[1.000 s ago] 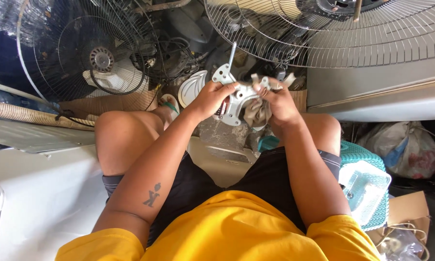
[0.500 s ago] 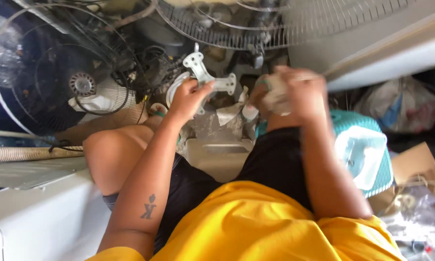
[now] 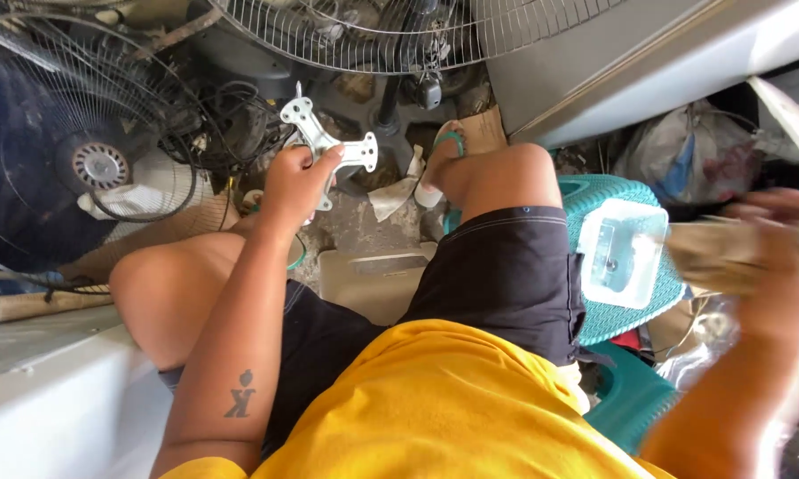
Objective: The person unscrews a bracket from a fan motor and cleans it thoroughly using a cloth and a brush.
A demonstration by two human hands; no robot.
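My left hand (image 3: 295,183) holds a white metal bracket (image 3: 328,142) with several arms and small holes, raised above my left knee. My right hand (image 3: 785,257) has swung far out to the right, blurred by motion, and grips a crumpled brownish rag (image 3: 714,255). Below that rag a clear plastic container (image 3: 619,253) rests on a teal plastic stool (image 3: 652,306). I sit with both knees up, in black shorts and a yellow shirt.
A fan with a wire guard (image 3: 89,160) stands at the left beside tangled cables (image 3: 226,115). Another wire fan guard (image 3: 399,31) hangs at the top. A grey panel (image 3: 594,71) slants at upper right. Plastic bags (image 3: 683,160) lie behind the stool.
My right hand left the bracket and swept to the right with the rag. My left hand kept the bracket and stayed near the knee. The view turned rightward.
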